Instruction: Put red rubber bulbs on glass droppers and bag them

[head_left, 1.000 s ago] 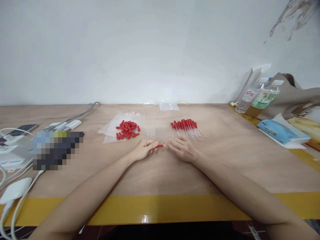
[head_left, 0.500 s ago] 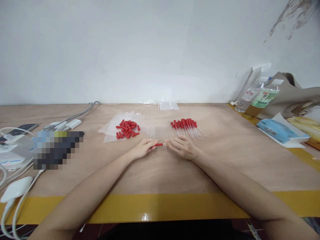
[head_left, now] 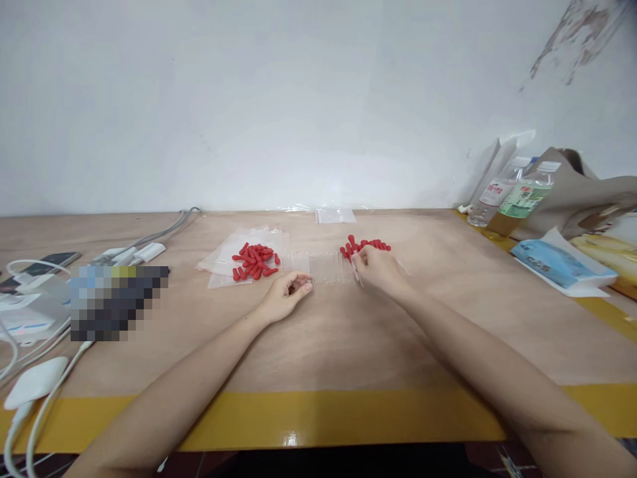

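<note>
My right hand is at the row of finished glass droppers with red rubber bulbs. Its fingers are pinched on a dropper, whose bulb points away from me; the hand covers most of the other droppers' tubes. My left hand rests just in front of the clear glass tubes, fingers loosely curled, thumb apart, nothing held. Those tubes lie side by side between both hands. Left of them, a pile of loose red rubber bulbs sits on clear plastic bags.
White cables and chargers crowd the table's left side, beside a pixelated dark item. Two bottles and a blue tissue pack stand at the right. A small plastic bag lies by the wall.
My hands have come apart. The right hand has carried the dropper rightward to the row; the left has let go of the red bulb and loosened its fingers.
</note>
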{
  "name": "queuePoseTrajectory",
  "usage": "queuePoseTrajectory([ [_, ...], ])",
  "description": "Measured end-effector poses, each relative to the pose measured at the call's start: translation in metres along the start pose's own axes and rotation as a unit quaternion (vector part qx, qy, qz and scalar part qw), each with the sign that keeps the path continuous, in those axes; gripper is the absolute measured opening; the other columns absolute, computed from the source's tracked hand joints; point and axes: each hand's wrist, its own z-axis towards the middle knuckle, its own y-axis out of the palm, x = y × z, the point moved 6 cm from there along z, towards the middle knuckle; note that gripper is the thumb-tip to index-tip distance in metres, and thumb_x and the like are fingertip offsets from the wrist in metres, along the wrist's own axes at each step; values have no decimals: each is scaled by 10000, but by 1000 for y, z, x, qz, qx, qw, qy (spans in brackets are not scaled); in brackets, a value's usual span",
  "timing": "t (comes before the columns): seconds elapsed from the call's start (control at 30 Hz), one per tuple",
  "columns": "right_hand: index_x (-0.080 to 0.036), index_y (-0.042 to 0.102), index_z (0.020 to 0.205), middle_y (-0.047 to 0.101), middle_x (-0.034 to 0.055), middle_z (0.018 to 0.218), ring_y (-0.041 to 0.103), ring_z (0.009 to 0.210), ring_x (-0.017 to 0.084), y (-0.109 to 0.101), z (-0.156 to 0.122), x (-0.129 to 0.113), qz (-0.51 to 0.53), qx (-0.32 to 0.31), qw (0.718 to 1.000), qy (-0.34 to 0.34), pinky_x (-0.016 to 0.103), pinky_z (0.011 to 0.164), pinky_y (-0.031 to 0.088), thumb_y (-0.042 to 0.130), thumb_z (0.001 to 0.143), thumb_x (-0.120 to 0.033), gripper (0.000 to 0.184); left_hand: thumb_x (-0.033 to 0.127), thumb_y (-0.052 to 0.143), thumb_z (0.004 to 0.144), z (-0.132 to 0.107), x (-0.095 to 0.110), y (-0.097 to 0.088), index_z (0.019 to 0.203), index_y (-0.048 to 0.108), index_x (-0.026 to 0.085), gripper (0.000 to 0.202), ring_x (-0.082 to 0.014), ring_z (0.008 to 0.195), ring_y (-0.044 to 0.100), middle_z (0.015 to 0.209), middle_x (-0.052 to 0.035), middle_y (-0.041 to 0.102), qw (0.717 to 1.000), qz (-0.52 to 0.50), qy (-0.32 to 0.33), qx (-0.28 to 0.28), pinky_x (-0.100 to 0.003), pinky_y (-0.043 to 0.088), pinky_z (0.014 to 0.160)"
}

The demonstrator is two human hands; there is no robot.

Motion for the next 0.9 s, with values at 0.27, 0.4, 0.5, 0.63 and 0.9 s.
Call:
queuePoseTrajectory([
  [0.27, -195, 629, 681, 638, 54, 726, 568, 745, 194, 24, 39, 26, -31, -24, 994, 104, 298, 686, 307, 447, 752, -332, 238, 393, 516, 776, -2, -1, -1, 893, 605, 158, 277, -90, 557, 424, 652, 11, 520, 998, 47, -3, -48, -205, 358, 519],
  [0.4, -188, 630, 673, 634, 65, 728, 566, 742, 207, 32, 39, 30, -52, -12, 993, 104, 322, 700, 308, 437, 757, -387, 290, 389, 515, 778, -1, -2, -3, 878, 611, 154, 272, -92, 561, 425, 639, 13, 511, 997, 45, -8, -54, -206, 350, 522],
  [0.5, -181, 625, 699, 632, 74, 726, 563, 744, 214, 31, 36, 26, -61, 6, 995, 83, 342, 717, 294, 406, 779, -411, 327, 387, 517, 776, -1, -1, -2, 869, 608, 154, 266, -96, 577, 435, 649, 11, 512, 997, 40, -5, -59, -210, 352, 533],
  [0.63, -178, 617, 687, 630, 71, 710, 561, 718, 210, 32, 29, 9, -62, 2, 997, 42, 365, 735, 271, 381, 799, -403, 345, 378, 517, 775, -1, -1, 1, 794, 583, 150, 238, -92, 570, 425, 637, 17, 493, 997, 31, 2, -68, -204, 345, 526],
  [0.9, -131, 626, 666, 629, 117, 677, 582, 681, 237, 47, 29, -14, -96, -68, 993, 27, 393, 720, 265, 460, 760, -272, 237, 345, 548, 759, 0, 9, -21, 740, 505, 168, 182, -139, 667, 463, 702, -10, 507, 970, 222, 76, 60, -264, 395, 627],
])
